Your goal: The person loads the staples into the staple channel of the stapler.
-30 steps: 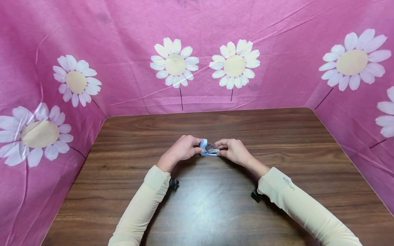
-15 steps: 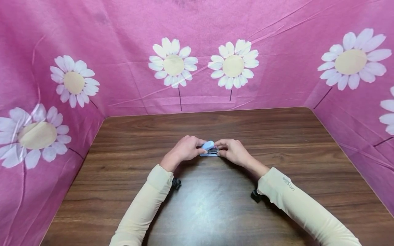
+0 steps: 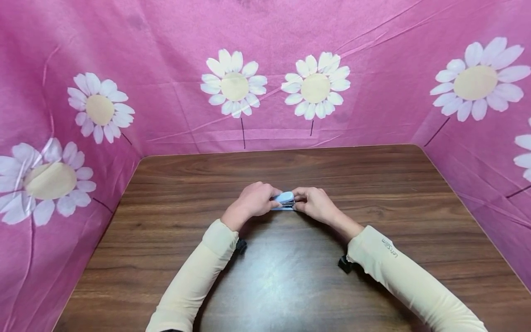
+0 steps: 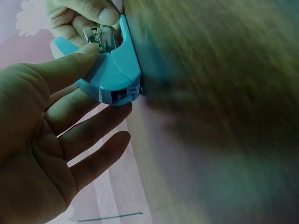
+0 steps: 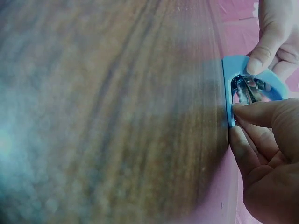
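Observation:
A small light blue stapler (image 3: 285, 197) sits on the table between both hands. My left hand (image 3: 255, 199) grips its hinge end, the thumb across the blue body. At the other end my right hand (image 3: 317, 204) pinches the front of the base between thumb and fingers. In the left wrist view the stapler's blue cover (image 4: 65, 46) stands angled away from the base, with the metal staple channel (image 4: 108, 39) showing between them. The right wrist view shows the same metal channel (image 5: 242, 89) close by my right thumb (image 5: 252, 112).
The brown wood-grain table (image 3: 265, 276) reaches out on all sides of the hands. Behind it and along both sides hangs a pink cloth (image 3: 174, 106) printed with white daisies. A black wrist mount (image 3: 345, 264) sits under the right cuff.
The stapler's blue cover has swung down rightward from nearly upright to low over the metal channel. My left hand has shifted slightly right with it; my right hand has stayed almost still.

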`<state>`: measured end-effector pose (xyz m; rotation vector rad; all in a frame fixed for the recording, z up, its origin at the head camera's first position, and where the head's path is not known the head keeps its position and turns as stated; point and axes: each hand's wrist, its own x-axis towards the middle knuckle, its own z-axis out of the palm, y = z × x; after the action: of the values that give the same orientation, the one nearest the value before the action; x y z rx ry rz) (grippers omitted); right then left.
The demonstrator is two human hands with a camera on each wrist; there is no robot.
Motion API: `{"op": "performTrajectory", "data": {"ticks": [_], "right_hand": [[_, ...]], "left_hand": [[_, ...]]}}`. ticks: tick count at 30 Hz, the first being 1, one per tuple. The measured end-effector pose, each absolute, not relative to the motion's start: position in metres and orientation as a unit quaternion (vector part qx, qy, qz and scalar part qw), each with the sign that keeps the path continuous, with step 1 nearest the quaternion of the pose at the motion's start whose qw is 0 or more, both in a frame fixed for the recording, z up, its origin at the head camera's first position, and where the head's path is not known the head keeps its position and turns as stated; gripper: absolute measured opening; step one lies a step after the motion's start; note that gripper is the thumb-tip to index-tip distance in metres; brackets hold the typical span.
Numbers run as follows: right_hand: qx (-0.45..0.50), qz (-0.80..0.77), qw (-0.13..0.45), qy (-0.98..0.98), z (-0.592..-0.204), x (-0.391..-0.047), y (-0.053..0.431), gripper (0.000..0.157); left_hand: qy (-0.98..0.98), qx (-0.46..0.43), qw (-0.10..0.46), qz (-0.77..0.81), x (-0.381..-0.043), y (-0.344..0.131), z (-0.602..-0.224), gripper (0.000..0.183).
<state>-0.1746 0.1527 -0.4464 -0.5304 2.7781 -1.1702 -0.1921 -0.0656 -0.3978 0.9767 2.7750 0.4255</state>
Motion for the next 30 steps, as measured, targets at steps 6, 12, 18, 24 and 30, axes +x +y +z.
{"op": "performTrajectory", "data": {"ticks": [6,12,18,24,30], "right_hand": [[-0.172,-0.378,0.037,0.909,-0.449,-0.175,0.151,0.030],[-0.176,-0.373,0.029,0.910,-0.448,-0.175,0.151,0.030],[-0.172,-0.369,0.026,0.913,-0.449,-0.177,0.153,0.027],[-0.177,-0.364,0.022,0.914,-0.447,-0.177,0.152,0.027],[-0.179,-0.363,0.020,0.914,-0.447,-0.175,0.152,0.028]], "left_hand": [[0.938,0.323,0.080,0.099,-0.190,-0.059,-0.395,0.018],[0.943,0.318,0.067,0.069,-0.188,-0.050,-0.394,0.015],[0.948,0.307,0.055,0.058,-0.187,-0.043,-0.394,0.015],[0.953,0.297,0.049,0.041,-0.186,-0.039,-0.392,0.013],[0.953,0.297,0.043,0.033,-0.184,-0.037,-0.393,0.012]]}}
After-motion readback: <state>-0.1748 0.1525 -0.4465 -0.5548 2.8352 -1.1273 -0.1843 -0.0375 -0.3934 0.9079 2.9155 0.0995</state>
